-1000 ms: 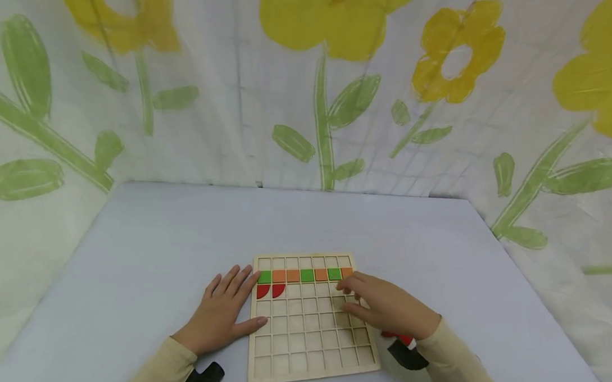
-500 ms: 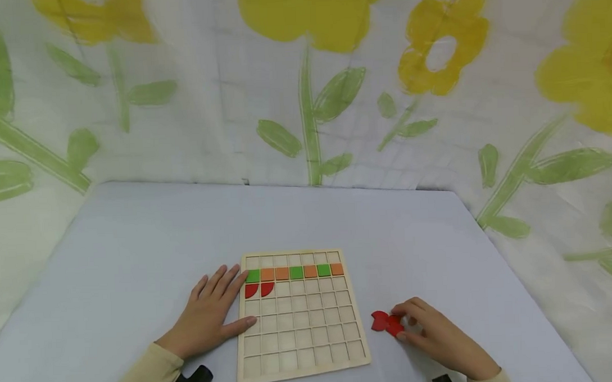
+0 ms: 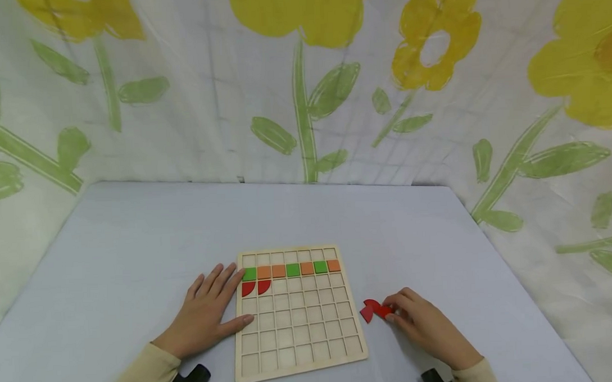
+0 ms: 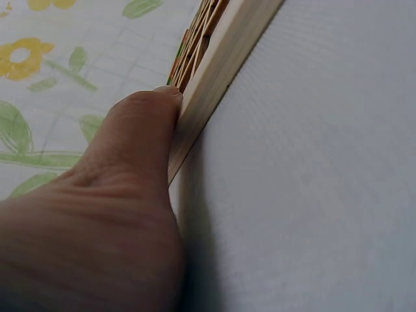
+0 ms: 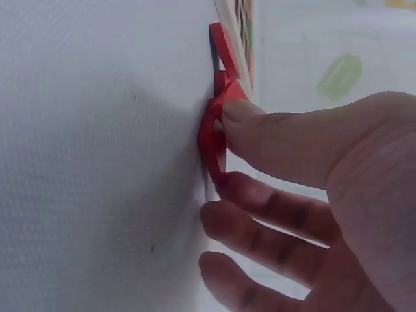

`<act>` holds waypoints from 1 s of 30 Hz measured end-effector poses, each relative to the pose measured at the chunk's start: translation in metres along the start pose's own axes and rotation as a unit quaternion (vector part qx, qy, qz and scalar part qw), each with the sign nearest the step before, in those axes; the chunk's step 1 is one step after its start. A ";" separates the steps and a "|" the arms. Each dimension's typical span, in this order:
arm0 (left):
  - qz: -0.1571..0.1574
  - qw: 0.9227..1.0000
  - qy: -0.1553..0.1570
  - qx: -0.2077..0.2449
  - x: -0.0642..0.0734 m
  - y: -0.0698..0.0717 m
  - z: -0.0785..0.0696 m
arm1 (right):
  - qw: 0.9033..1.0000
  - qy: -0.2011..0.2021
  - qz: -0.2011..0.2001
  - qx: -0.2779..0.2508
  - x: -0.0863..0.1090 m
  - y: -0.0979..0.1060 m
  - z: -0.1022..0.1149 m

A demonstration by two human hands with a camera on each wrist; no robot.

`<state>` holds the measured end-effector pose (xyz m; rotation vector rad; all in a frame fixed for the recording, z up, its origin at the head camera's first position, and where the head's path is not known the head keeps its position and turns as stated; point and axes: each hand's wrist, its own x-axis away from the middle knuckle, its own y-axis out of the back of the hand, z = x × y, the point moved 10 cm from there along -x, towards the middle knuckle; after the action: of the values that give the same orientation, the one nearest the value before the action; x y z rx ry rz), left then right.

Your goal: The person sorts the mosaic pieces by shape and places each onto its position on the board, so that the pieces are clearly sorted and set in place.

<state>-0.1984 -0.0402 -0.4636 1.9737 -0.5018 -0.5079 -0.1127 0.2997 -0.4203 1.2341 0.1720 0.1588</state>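
Observation:
A wooden grid board (image 3: pixel 299 335) lies on the table, with a row of green and orange square tiles near its far side. Two red quarter-circle tiles (image 3: pixel 264 286) fill the first cells of the row below. My left hand (image 3: pixel 209 307) rests with fingers spread along the board's left edge, its thumb (image 4: pixel 146 123) over the rim. Right of the board, my right hand (image 3: pixel 422 324) pinches a red tile (image 5: pixel 214 140) between thumb and index finger. Other red tiles (image 3: pixel 367 313) lie against it on the table; the fingers partly hide the pinched one.
The pale table (image 3: pixel 185 223) reaches back to a white curtain (image 3: pixel 197 127) printed with yellow flowers. A black wrist strap (image 3: pixel 190 381) shows at the left sleeve, and another (image 3: pixel 436 378) at the right.
My right hand has moved from over the board's right side to the red tiles beside it and now pinches one. The tiles have shifted apart slightly. My left hand stays on the board.

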 end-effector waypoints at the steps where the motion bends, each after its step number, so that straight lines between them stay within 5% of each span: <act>1: -0.001 1.000 0.000 0.000 0.000 0.000 0.001 | 1.000 0.003 -0.008 0.005 -0.001 0.002 0.001; 7: -0.001 1.000 0.003 0.001 0.001 0.003 0.002 | 0.999 -0.014 -0.032 -0.041 -0.011 0.009 0.003; 12: 0.001 1.000 0.007 -0.001 0.002 0.003 0.003 | 0.991 -0.017 -0.009 -0.130 -0.022 0.006 0.006; 22: -0.002 1.000 0.003 0.000 0.001 0.002 -0.002 | 0.972 0.072 0.061 -0.216 -0.040 -0.004 0.040; 25: -0.002 1.000 0.002 -0.001 0.000 0.002 -0.001 | 0.967 0.073 0.083 -0.229 -0.050 -0.011 0.054; 30: 0.007 1.000 0.008 0.004 0.001 -0.001 0.001 | 0.974 0.093 0.080 -0.189 -0.069 -0.023 0.082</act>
<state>-0.1984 -0.0411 -0.4656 1.9783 -0.5074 -0.4814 -0.1616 0.2018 -0.4129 0.8507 0.1933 0.4290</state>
